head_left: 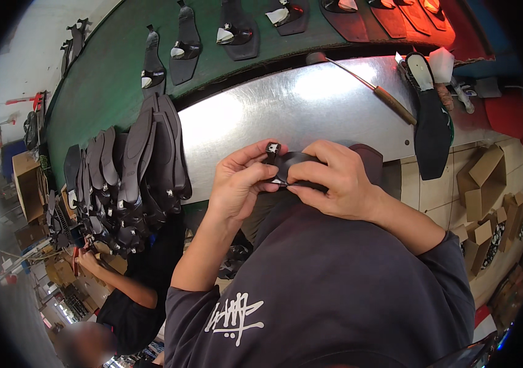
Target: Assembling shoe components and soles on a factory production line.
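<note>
In front of my body, at the near edge of the metal plate, both hands are closed on a black sandal [292, 162]. My left hand [240, 181] pinches its strap end, where a small dark tab with a white patch [273, 148] sticks up between the fingers. My right hand [335, 178] grips the curved black strap from the other side, thumb and fingertips pressed at its lower edge. The dark sole [369, 161] shows partly behind my right hand. Where the two hands' fingertips meet, the detail is too small to tell.
A shiny metal plate [224, 122] borders a green conveyor belt [108, 80] carrying several sandals, under red light at right. A wooden-handled brush [393, 104] and a dark sandal [433, 132] lie right. Stacked soles [151, 153] stand left, near a co-worker's arm [117, 279].
</note>
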The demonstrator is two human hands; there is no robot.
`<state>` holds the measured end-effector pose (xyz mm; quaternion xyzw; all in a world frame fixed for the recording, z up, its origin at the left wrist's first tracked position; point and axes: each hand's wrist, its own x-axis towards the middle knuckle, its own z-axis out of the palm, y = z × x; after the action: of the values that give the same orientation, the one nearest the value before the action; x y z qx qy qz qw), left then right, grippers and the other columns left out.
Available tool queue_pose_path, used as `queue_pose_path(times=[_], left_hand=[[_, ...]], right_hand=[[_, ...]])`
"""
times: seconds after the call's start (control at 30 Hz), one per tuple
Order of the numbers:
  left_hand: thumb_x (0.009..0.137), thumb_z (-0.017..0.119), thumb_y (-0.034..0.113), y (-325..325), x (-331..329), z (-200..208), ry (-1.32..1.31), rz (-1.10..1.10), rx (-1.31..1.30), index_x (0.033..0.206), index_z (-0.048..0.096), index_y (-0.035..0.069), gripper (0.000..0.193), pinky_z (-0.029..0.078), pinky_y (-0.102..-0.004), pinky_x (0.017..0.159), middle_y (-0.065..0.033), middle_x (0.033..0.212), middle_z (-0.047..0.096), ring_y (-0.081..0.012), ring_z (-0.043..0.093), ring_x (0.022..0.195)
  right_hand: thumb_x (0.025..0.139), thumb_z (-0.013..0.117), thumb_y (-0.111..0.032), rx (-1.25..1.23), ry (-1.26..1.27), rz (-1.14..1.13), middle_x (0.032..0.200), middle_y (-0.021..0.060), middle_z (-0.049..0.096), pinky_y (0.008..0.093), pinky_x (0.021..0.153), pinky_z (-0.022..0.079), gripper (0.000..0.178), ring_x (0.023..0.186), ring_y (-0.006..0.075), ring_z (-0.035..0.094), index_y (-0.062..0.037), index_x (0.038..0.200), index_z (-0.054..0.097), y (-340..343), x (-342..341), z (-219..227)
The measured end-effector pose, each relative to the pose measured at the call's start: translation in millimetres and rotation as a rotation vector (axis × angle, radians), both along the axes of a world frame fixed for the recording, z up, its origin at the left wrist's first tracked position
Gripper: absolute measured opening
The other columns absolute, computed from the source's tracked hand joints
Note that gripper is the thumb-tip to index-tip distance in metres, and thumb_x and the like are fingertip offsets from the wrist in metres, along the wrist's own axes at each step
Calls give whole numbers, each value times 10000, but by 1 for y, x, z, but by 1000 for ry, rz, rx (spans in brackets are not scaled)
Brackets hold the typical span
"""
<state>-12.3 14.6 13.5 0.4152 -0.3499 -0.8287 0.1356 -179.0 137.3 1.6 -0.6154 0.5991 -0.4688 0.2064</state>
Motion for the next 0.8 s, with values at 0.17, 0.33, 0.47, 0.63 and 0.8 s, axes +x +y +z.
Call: queue_pose_path(times=[0.17,0.33,0.47,0.63,0.8], left_hand=[[869,509,-1,2,1,3,92,-52,53,1301,518,-22,433,584,-227,642,-171,1268,573,-153,649,956],[927,435,117,6,4,-3,88,-78,-28,1330,470,-13,424,542,-235,604,-154,1268,567,-143,638,946],[937,411,131,3,7,-6,34,-169,-34,1265,499,-16,370,541,-251,632,-124,1149,620,-145,639,925],[946,387,128,10,-4,-5,26,-110,-89,1197,549,-16,332,555,-274,678,-113,1068,640,-144,639,906],[919,382,113,15,-6,-4,-76,-158,-163,1150,555,-70,341,582,-294,692,-151,1048,647,-180,655,881]], right_hand=[[670,777,-88,-37,19,98,863,102,599,338,606,471,279,712,257,593,-89,928,670,2,-10,6],[744,725,-37,-23,16,-20,954,122,648,369,647,487,324,760,294,623,-28,1046,607,-1,-9,9],[739,753,-72,28,40,-6,775,106,625,368,590,467,224,658,289,597,-42,907,608,0,-11,1],[726,771,-96,-9,77,-53,651,91,576,365,522,435,191,561,271,560,-55,809,604,-3,-7,-1],[738,762,-102,21,71,-67,622,88,555,362,508,426,180,551,265,556,-56,773,591,1,-4,-3]])
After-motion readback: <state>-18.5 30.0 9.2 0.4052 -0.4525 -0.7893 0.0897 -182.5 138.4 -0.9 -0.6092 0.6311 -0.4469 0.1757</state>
